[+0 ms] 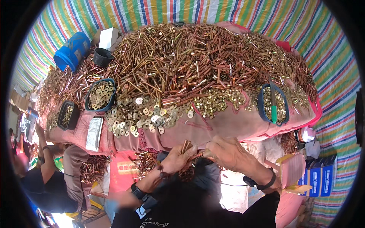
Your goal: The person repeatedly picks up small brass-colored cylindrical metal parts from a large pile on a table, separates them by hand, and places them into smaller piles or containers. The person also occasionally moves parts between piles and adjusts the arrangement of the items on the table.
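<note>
My left hand [175, 159] is closed around a few copper-coloured metal rods [186, 146], which look like anchor bolts. Their ends stick up past my thumb, and one rod points right toward my other hand. My right hand [232, 152] is closed in a pinch at that rod's end; whatever small piece sits between its fingertips is hidden. Both hands are over the near edge of the cloth-covered table. Just beyond them lie loose flat washers [152, 117] and small brass-coloured nuts [215, 104], with a huge heap of similar rods [171, 57] behind.
A blue tub [88, 99] holds washers. Nuts fill a dark tray [62, 123] and a blue basket [261, 108] with a green-handled tool [273, 114]. A blue bucket [62, 57] and black pot [102, 57] stand far left. Another person's arm [45, 163] is at left.
</note>
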The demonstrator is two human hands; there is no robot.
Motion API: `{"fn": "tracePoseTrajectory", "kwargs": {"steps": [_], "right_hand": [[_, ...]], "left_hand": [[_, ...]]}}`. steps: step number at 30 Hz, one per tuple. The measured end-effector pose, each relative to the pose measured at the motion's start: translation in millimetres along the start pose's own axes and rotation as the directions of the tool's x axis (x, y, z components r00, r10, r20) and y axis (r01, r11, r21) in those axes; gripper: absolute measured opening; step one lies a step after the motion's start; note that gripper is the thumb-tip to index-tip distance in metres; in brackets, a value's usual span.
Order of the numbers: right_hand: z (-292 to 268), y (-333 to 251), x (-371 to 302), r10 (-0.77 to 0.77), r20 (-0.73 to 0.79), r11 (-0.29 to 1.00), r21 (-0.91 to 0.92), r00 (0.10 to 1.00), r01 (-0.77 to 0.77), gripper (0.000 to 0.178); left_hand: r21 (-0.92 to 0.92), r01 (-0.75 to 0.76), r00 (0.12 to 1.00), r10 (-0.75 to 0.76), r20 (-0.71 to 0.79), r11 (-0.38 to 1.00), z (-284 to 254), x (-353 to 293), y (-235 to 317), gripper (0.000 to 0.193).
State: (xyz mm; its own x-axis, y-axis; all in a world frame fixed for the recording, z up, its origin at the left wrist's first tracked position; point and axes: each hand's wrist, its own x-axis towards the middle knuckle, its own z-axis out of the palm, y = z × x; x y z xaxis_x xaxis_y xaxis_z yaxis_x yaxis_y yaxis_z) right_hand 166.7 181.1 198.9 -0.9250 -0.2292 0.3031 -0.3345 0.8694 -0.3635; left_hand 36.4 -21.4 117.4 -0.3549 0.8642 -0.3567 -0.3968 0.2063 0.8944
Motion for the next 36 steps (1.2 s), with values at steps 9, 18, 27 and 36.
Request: {"fn": "tracePoseTrajectory", "kwargs": {"steps": [9,18,27,36], "right_hand": [[16,-8,-23,-0.099,-0.093,0.988,0.105,0.991,0.108,0.027],[24,-9,-32,-0.013,-0.155,0.996,-0.087,0.988,0.0,0.024],[48,-5,-30,0.317,-0.082,0.902,0.333,0.945,-0.274,0.032],[54,-14,-27,0.598,0.132,0.625,0.54,0.791,-0.563,0.042]], "left_hand": [[-0.104,0.205,0.961,-0.18,0.212,0.973,7,-13,-15,0.04],[0.61,-0.336,0.858,0.501,-0.117,0.718,12,-15,-13,0.031],[0.932,-0.354,0.595,0.788,0.161,0.077,4,-21,8,0.026],[0.938,-0.327,0.629,0.768,0.124,0.117,-6,-16,-2,0.02]]}}
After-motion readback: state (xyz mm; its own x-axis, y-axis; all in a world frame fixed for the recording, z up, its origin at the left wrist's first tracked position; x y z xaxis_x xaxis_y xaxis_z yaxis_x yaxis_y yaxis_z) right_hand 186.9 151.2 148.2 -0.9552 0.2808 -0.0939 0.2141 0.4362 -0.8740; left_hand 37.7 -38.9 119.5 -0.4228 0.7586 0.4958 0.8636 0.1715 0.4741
